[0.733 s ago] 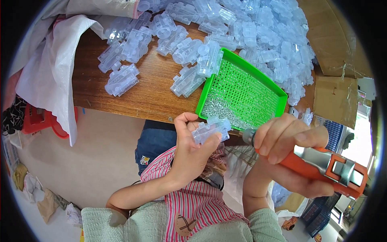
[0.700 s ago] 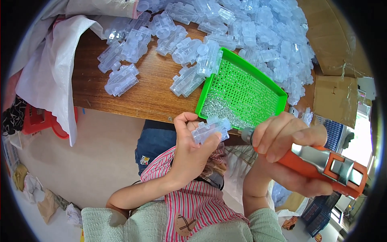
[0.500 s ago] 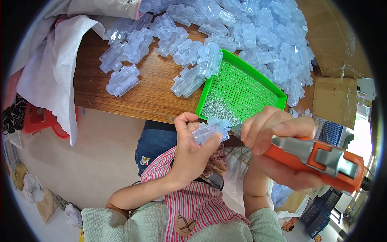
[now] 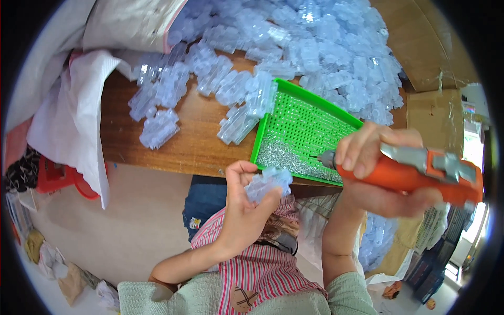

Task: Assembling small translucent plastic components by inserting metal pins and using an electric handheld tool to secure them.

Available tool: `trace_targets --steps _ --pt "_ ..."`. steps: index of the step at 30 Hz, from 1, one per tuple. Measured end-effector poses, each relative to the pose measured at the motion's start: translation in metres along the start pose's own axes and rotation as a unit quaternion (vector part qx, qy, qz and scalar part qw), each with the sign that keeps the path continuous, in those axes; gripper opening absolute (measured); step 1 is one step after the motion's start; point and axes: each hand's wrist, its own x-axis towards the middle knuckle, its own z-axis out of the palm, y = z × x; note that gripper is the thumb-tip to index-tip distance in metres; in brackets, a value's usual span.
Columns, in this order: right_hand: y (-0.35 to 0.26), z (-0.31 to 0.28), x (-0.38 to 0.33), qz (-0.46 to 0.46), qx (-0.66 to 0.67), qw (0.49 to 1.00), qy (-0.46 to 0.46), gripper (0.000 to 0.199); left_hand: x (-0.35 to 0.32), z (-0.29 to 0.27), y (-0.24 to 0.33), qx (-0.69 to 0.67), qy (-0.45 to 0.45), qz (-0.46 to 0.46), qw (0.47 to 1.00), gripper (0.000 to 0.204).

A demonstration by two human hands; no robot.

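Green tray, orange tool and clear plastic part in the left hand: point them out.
Green tray [image 4: 310, 123], head view, bare perforated floor.
Orange tool [image 4: 400, 177], head view, orange body.
Clear plastic part [image 4: 268, 180], head view, uncovered middle.

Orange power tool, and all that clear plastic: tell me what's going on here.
A person's left hand holds a clear plastic part, while the right hand grips an orange power tool. The tool's tip is apart from that part and appears over a green tray holding what look like small silvery screws. More clear parts lie heaped on the wooden table.
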Motion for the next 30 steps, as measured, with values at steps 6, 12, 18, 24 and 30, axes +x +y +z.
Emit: trace_targets --steps 6,12,18,24,30 --pt "0.023 -0.008 0.004 0.074 -0.130 0.969 0.195 0.082 -0.003 0.003 0.021 0.076 -0.056 0.012 0.996 0.044" --pt "0.064 -0.025 0.001 0.065 -0.111 0.979 0.160 0.077 -0.004 0.011 0.027 -0.010 -0.019 -0.029 0.999 0.049" --pt "0.072 -0.028 -0.001 0.083 -0.099 0.981 0.147 0.071 -0.008 0.005 0.007 0.007 0.029 -0.019 0.999 0.060" --pt "0.076 -0.028 -0.001 0.083 -0.070 0.983 0.150 0.068 -0.006 0.006 0.002 0.014 0.042 -0.013 0.999 0.059" --pt "0.067 -0.024 -0.006 0.090 -0.076 0.984 0.134 0.072 -0.004 0.007 -0.002 0.017 0.039 -0.003 0.999 0.057"
